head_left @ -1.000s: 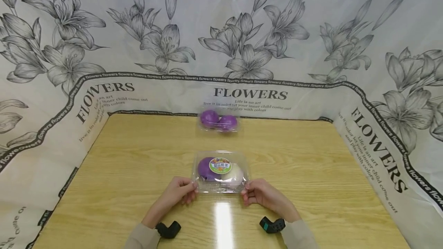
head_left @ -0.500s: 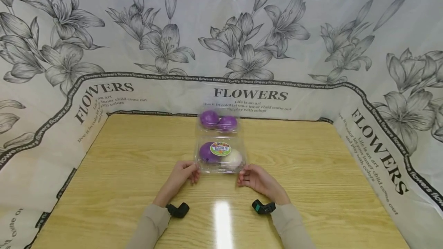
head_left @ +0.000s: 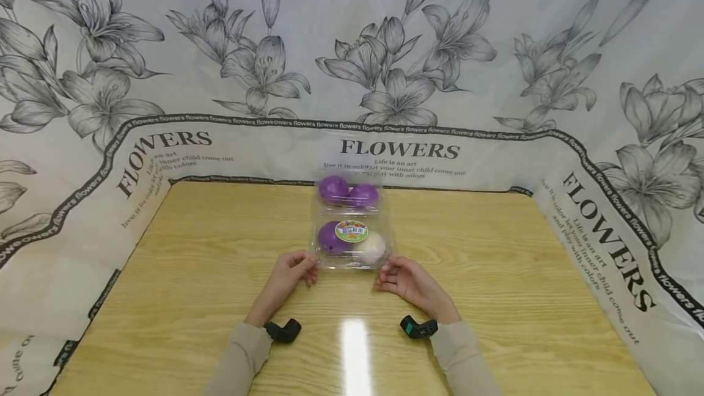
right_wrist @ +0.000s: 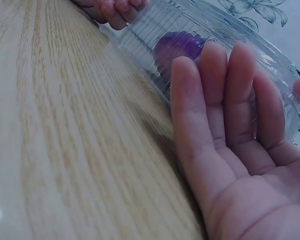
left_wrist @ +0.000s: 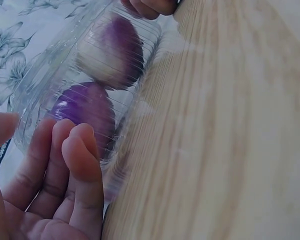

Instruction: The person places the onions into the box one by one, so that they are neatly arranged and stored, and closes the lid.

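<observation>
A clear plastic clamshell box (head_left: pixel 352 244) with a coloured oval label lies on the table, directly in front of a second clear box. It contains one purple round item (head_left: pixel 333 238) and one pale round item (head_left: pixel 370 249), whose pale skin turns purple in the left wrist view. My left hand (head_left: pixel 290 269) is at its near left corner, with a gap between thumb and fingers beside the plastic (left_wrist: pixel 45 95). At the near right corner is my right hand (head_left: pixel 409 280); its fingers extend along the box in the right wrist view, thumb apart.
Behind stands the second clear box (head_left: pixel 349 205) with two purple round items, against the flower-printed cloth (head_left: pixel 264 157) at the back of the wooden table (head_left: pixel 467 249). This cloth also rises along both sides. A black wrist device (head_left: pixel 283 331) is on each forearm.
Both hands have moved forward with the labelled box, bringing it from mid-table up to the rear box. Over the last half second it has shifted only slightly.
</observation>
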Demonstrator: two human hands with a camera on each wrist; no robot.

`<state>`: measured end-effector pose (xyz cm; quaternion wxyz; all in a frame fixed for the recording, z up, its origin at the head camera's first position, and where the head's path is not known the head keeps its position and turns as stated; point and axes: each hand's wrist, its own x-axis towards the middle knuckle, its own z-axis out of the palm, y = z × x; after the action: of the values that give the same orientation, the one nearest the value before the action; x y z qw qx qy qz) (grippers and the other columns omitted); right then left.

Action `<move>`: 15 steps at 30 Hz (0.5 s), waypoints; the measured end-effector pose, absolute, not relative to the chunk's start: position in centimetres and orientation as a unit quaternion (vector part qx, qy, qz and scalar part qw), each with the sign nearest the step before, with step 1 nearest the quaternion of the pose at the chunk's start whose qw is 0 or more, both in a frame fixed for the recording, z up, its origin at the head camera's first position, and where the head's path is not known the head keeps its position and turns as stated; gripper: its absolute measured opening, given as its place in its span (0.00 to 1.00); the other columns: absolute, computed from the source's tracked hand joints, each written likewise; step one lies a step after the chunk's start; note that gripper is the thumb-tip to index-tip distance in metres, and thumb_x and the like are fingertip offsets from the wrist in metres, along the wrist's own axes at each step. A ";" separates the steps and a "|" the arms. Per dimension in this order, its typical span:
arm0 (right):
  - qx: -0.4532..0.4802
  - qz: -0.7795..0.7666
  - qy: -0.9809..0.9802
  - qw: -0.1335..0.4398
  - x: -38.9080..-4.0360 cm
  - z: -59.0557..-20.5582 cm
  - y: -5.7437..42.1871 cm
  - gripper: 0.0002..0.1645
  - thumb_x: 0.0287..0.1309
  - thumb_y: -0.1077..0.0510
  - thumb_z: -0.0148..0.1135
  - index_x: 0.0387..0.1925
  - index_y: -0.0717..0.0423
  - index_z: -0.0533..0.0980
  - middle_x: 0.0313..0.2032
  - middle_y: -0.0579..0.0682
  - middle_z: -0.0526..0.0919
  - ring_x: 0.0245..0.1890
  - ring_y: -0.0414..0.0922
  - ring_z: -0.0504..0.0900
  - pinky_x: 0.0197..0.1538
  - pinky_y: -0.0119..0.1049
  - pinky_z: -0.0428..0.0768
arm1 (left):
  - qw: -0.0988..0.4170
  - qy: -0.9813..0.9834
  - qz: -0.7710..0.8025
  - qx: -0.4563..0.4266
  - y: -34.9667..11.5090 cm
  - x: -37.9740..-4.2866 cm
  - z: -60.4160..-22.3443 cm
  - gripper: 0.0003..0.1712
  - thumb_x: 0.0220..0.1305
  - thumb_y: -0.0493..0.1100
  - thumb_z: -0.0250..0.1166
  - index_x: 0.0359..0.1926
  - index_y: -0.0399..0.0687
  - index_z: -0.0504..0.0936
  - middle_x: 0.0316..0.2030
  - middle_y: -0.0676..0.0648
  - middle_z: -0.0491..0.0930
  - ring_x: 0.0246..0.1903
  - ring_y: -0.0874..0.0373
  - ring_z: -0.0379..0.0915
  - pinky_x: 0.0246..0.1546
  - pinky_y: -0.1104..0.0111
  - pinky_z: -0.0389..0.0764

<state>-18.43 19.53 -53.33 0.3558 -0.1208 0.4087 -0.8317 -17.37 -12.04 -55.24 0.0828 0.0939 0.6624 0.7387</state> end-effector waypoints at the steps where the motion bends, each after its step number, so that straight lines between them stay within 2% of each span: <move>1: -0.122 -0.833 0.405 0.356 -18.5 -53.4 19.5 0.27 0.78 0.61 0.30 0.37 0.59 0.78 0.37 0.52 0.83 0.43 0.47 0.82 0.60 0.46 0.79 | 0.081 0.662 0.740 0.094 -12.1 -17.4 -55.3 0.19 0.72 0.43 0.61 0.34 0.26 0.78 0.27 0.41 0.80 0.24 0.57 0.78 0.25 0.71 0.82; 7: -0.129 -0.836 0.401 0.352 -18.4 -53.6 19.4 0.26 0.79 0.60 0.29 0.38 0.59 0.77 0.38 0.52 0.83 0.44 0.47 0.83 0.61 0.47 0.79 | 0.073 0.663 0.739 0.096 -12.1 -17.5 -55.6 0.18 0.71 0.44 0.61 0.33 0.30 0.78 0.28 0.41 0.81 0.25 0.56 0.79 0.27 0.69 0.84; 15: -0.129 -0.839 0.397 0.349 -18.5 -53.6 19.3 0.28 0.79 0.60 0.28 0.38 0.59 0.78 0.39 0.53 0.84 0.45 0.48 0.83 0.61 0.47 0.78 | 0.053 0.671 0.730 0.118 -12.1 -17.6 -55.9 0.19 0.72 0.44 0.60 0.32 0.29 0.78 0.28 0.39 0.81 0.25 0.55 0.79 0.27 0.66 0.85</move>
<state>-18.48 19.31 -53.57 0.3494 -0.1293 0.3968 -0.8389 -17.61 -12.08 -55.88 0.0528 0.1185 0.6715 0.7296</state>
